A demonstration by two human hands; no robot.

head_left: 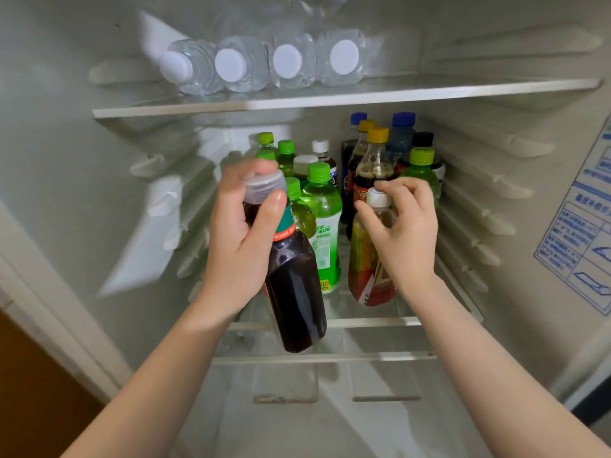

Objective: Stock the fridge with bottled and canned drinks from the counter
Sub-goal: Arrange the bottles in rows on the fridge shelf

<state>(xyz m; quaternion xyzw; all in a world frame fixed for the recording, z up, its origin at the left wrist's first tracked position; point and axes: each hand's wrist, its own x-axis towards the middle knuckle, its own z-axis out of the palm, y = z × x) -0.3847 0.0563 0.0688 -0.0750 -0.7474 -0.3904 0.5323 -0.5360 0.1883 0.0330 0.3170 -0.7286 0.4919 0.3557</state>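
Observation:
I look into an open fridge. My left hand [243,226] grips a dark tea bottle [294,289] by its neck and grey cap; the bottle hangs tilted in front of the lower glass shelf [370,322]. My right hand [401,226] pinches the white cap of a yellow-and-red drink bottle [368,272], which stands at the front of that shelf. Behind them stand several green-capped bottles [322,219] and cola bottles [372,166] with yellow, blue and black caps.
Several water bottles [261,62] lie on their sides on the upper shelf [463,89], caps facing me. Ribbed fridge walls close in on both sides. A blue-printed label [582,233] is on the right wall. A drawer front [317,375] sits below the lower shelf.

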